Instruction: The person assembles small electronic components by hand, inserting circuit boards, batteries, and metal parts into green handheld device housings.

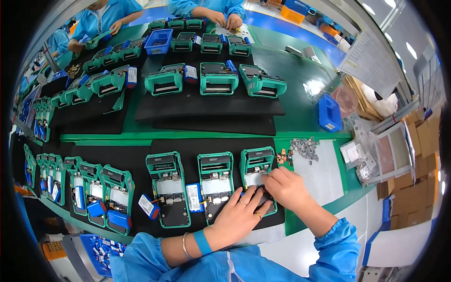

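Note:
A green-framed device housing (257, 160) lies on the black mat under both of my hands. My left hand (239, 214) rests across its lower part, fingers stretched out and slightly apart. At the right side of its middle, my right hand (284, 185) has its fingers pinched together; whatever they hold is hidden. A bit of blue, perhaps a battery, shows beside the left fingers. To the left lies a second housing (215, 176), with a blue battery pack (193, 197) wired beside it. Beyond that is a third housing (165, 188) with its own battery pack (149, 206).
Small metal parts (305, 149) and coppery pieces (283, 157) lie right of the mat. Several housings (117, 197) stand at the left, more along the far mats. A blue bin (330, 113) sits at the right. Two people work across the table.

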Motion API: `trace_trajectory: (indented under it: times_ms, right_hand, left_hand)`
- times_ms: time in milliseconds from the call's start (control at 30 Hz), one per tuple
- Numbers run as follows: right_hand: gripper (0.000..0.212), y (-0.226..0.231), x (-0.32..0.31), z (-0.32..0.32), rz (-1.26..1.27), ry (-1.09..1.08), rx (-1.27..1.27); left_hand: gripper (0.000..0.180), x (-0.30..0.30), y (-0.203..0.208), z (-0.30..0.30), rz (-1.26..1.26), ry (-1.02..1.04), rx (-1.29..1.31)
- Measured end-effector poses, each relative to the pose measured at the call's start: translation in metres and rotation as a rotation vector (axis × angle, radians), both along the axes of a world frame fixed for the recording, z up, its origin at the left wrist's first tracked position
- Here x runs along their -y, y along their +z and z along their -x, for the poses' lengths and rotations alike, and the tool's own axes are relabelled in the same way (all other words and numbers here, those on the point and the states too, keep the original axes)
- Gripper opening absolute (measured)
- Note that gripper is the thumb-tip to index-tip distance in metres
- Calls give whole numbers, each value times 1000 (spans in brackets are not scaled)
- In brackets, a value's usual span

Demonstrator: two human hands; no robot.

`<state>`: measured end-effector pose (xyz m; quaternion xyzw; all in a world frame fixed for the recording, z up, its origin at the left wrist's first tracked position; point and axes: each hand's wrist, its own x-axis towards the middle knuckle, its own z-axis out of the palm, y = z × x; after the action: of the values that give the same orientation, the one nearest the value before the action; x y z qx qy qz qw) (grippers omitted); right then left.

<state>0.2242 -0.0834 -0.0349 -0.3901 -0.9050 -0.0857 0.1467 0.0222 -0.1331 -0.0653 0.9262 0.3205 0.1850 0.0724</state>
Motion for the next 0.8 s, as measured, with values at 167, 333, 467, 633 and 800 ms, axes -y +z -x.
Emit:
trace_trajectory:
  times_ms: [167,333,467,633,800]
  right_hand:
    - [24,2,-4,6,-52,1,100]
    - [21,10,-6,12,-48,15,210]
    - [19,10,-11,15,-55,1,230]
    - [21,19,-11,17,-26,-101,251]
    - [17,20,-18,11,-57,-78,212]
  left_hand:
    - [50,0,1,2,-15,4,-16]
    - [50,-2,3,3,8,-1,2]
    - [50,-1,1,4,14,-9,32]
    - [50,0,1,4,12,-22,8]
    - [48,-2,3,1,10,-34,9]
